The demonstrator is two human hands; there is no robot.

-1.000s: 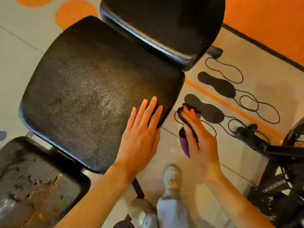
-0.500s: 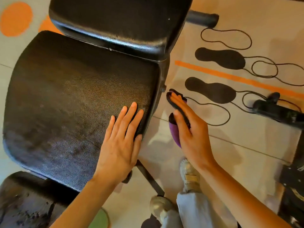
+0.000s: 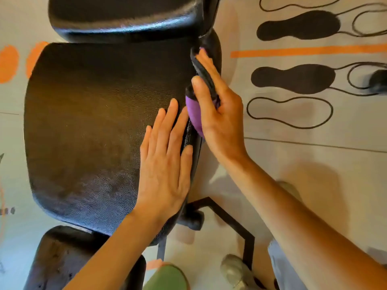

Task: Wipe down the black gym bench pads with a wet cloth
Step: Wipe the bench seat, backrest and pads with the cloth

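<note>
Black textured vinyl covers the middle bench pad [image 3: 100,126], which fills the head view between a glossier pad [image 3: 125,19] above it and a scuffed, worn pad [image 3: 69,260] at the lower left. The left hand [image 3: 165,164] lies flat on the pad's top surface near its right edge, fingers straight and close together, holding nothing, apparently steadying the bench. The right hand [image 3: 217,109] presses the cloth [image 3: 195,114], purple with a dark face, against the pad's right side edge; its fingers [image 3: 206,65] run along the cloth while the thumb pins the near end, so the hand is closed around it. The cloth sits on that vertical edge, just beside the left hand's fingertips.

By the look of it the cloth is soft, limp and light, and will fold or bunch unless kept spread under a flat palm; a wet one may slide easily over the vinyl. Holding it wrapped over the fingers, as here, seems the sound grip for edges. The pad itself looks firm and slightly cushioned. On the floor [image 3: 293,164] are painted footprints [image 3: 293,78] and an orange stripe [image 3: 307,50].
</note>
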